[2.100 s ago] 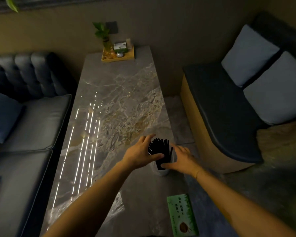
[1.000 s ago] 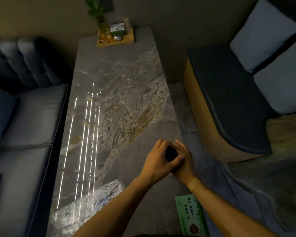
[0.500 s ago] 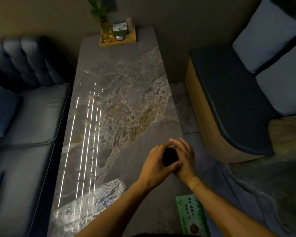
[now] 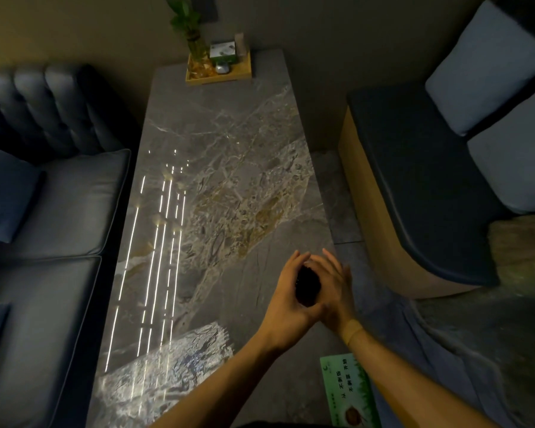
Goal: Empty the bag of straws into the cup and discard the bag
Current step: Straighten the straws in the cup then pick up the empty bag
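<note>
A bundle of black straws [image 4: 307,285] stands near the right edge of the marble table [image 4: 229,156], seen from above as a dark cluster. My left hand [image 4: 283,299] curls around its left side. My right hand [image 4: 334,285] presses its palm and fingers against the right side, so both hands enclose the bundle. They hide the cup under the straws. A shiny crinkled patch [image 4: 167,370] lies on the table at the near left; I cannot tell whether it is the bag.
A green printed packet [image 4: 349,393] lies at the table's near right corner. A wooden tray [image 4: 218,76] with a plant and small items sits at the far end. A dark sofa [image 4: 53,211] runs along the left, a cushioned bench [image 4: 420,180] along the right.
Two seconds ago the straws fanned out of a visible white cup between my spread hands. My hands have closed in around them and hide the cup. Little has changed over the last half second.
</note>
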The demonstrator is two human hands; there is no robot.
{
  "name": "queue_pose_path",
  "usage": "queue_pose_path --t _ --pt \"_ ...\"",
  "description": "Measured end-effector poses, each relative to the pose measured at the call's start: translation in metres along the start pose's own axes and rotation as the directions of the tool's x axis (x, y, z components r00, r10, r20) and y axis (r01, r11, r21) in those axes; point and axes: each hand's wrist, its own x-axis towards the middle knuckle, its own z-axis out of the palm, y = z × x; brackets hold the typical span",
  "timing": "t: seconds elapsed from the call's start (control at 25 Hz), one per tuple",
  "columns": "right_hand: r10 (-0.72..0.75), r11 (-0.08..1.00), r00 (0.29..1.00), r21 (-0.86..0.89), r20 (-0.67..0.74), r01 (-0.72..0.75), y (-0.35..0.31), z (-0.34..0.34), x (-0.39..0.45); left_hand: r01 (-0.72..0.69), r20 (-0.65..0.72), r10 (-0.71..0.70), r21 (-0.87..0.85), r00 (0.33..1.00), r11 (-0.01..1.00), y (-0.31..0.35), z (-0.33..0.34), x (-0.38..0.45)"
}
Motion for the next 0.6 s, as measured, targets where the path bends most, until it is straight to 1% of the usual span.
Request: queue_pose_path --t 0.08,0.16,0.2,0.28,0.32,0.36,0.44,0.48,0.52,0.6 --pt "0.008 1.000 1.000 0.008 0.012 -0.008 0.001 0.003 0.003 0.003 0.052 -0.002 -0.023 0.999 1.000 0.000 -0.002 -0.001" --pt "0.042 0.998 0.999 0.039 0.008 -0.043 -0.001 0.003 0.004 -0.001 0.081 0.001 -0.006 0.997 1.000 -0.002 -0.005 0.001" --pt "0.046 0.998 0.999 0.045 -0.010 -0.045 -0.002 0.002 0.004 -0.019 0.077 0.016 0.035 0.997 0.999 -0.002 -0.007 0.003" --pt "-0.009 1.000 0.999 0.015 -0.043 0.010 -0.002 0.001 0.000 -0.112 0.052 0.104 0.204 0.993 0.972 -0.003 -0.013 0.007" --pt "-0.026 1.000 0.999 0.001 -0.033 0.026 -0.002 0.002 -0.001 -0.175 0.059 0.165 0.318 0.985 0.932 -0.005 -0.014 0.008" --pt "-0.029 0.999 0.999 -0.020 -0.018 0.029 -0.003 0.003 -0.002 -0.238 0.084 0.224 0.440 0.971 0.866 -0.009 -0.015 0.009" --pt "-0.027 0.994 0.999 -0.109 -0.030 0.023 -0.010 0.001 -0.002 -0.315 0.142 0.294 0.640 0.945 0.701 -0.020 -0.012 0.010" --pt "-0.030 0.990 0.999 -0.139 -0.042 0.024 -0.014 -0.002 -0.002 -0.328 0.155 0.313 0.696 0.937 0.639 -0.025 -0.011 0.010" --pt "-0.042 0.988 0.998 -0.148 -0.049 0.034 -0.016 -0.003 -0.001 -0.333 0.157 0.327 0.727 0.932 0.600 -0.029 -0.009 0.010" --pt "-0.057 0.988 0.997 -0.148 -0.044 0.050 -0.017 -0.004 -0.001 -0.339 0.156 0.351 0.759 0.923 0.555 -0.036 -0.008 0.010"
